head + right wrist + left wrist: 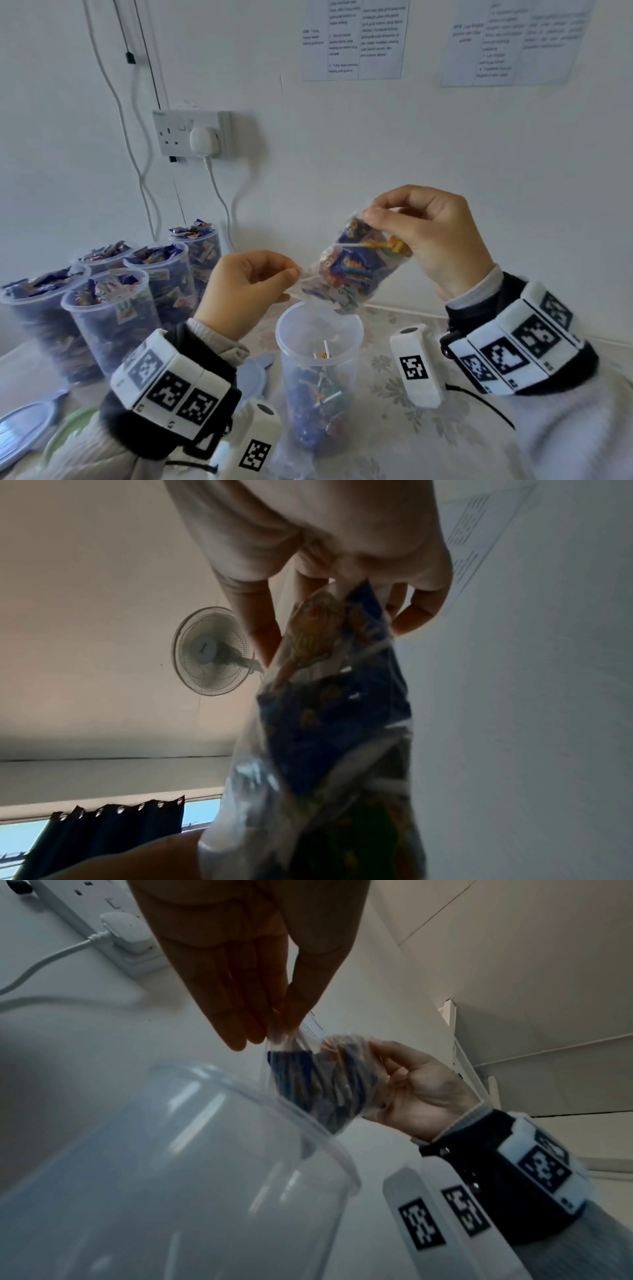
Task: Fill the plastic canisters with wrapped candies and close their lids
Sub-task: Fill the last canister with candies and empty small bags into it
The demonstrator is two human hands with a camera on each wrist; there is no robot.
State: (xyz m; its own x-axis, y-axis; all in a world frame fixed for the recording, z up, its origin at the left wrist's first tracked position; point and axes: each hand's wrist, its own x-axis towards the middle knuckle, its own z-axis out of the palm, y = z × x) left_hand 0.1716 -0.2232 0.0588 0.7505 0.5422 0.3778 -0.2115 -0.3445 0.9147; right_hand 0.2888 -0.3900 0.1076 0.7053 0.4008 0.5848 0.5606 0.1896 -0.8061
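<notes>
A clear plastic bag (352,265) of wrapped candies hangs tilted, mouth down, over an open clear canister (318,370) that is partly filled with candies and lollipop sticks. My right hand (424,236) grips the bag's upper end. My left hand (250,287) pinches the bag's lower edge near the mouth. In the left wrist view the left fingers (240,1010) pinch the bag (318,1080) above the canister rim (274,1104), with the right hand (411,1088) behind. The right wrist view shows the right fingers (260,626) around the bag (335,710).
Several open canisters (113,329) full of candies stand at the left. Loose lids (24,428) lie at the front left, and one lid (255,373) lies beside the open canister. A wall socket with a plug (191,135) and cables is behind.
</notes>
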